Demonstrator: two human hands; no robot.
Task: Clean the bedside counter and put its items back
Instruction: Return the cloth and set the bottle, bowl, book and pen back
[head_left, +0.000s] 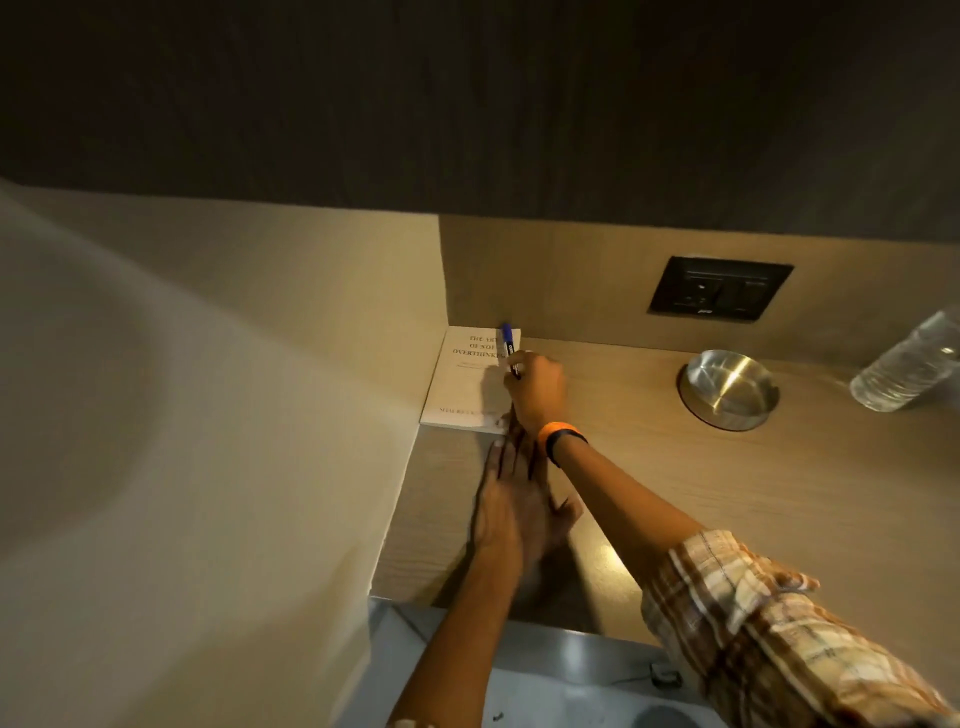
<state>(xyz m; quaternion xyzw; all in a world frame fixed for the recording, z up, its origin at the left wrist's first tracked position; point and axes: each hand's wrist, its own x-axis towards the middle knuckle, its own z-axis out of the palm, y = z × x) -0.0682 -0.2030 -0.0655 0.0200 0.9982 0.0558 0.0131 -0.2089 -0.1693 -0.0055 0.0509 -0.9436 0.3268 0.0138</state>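
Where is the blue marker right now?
The blue marker is in the right hand, held over the white book in the counter's back left corner.

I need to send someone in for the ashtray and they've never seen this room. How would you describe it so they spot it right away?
Start at the dark socket panel on the wall above the wooden bedside counter. Just below it on the counter sits the ashtray, between the white book in the corner and the plastic water bottle. It is the only round, shiny metal dish there.
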